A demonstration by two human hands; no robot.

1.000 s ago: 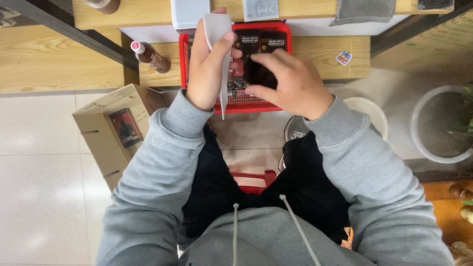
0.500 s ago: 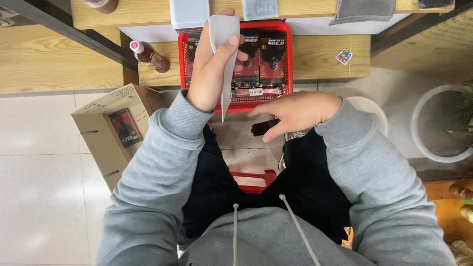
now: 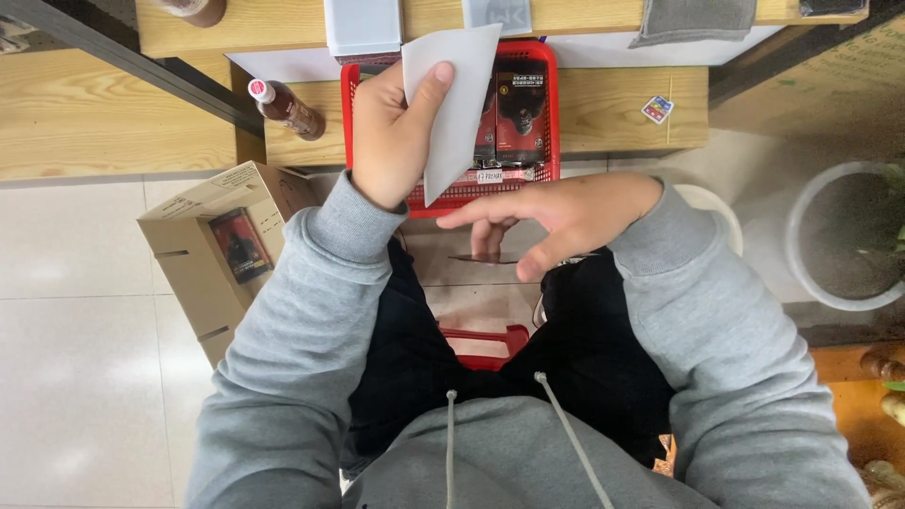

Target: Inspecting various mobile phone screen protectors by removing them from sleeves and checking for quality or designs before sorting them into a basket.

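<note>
The left hand (image 3: pixel 391 141) is raised over the near edge of the table (image 3: pixel 603 104), thumb and fingers pinched on a white paper sleeve (image 3: pixel 452 104) that hangs point-down in front of the red basket (image 3: pixel 351 104). The sleeve looks flat, with nothing visibly inside it. The right hand (image 3: pixel 556 212) sits lower, just off the table's near edge and above the lap, palm down with the fingers spread and curled. It holds a thin, dark, flat item (image 3: pixel 483 259) under its fingertips, seen edge-on; what the item is cannot be told from here, and the grip is loose rather than clamped.

By how things lie, the work reads as partway through one round: the sleeve is in one hand and the flat item in the other, but the two are apart, the item below and to the right of the sleeve's lower tip. Joining them is not yet done. The basket, standing at the table's near edge, holds dark printed packs (image 3: pixel 518 118) in a row, so more of the same kind seems to be waiting.

Both forearms, in grey sleeves, angle inward from the shoulders. An open cardboard box (image 3: pixel 198 254) with one dark pack stands on the floor to the left, and a brown bottle (image 3: pixel 287 108) lies on the table beside the basket.
</note>
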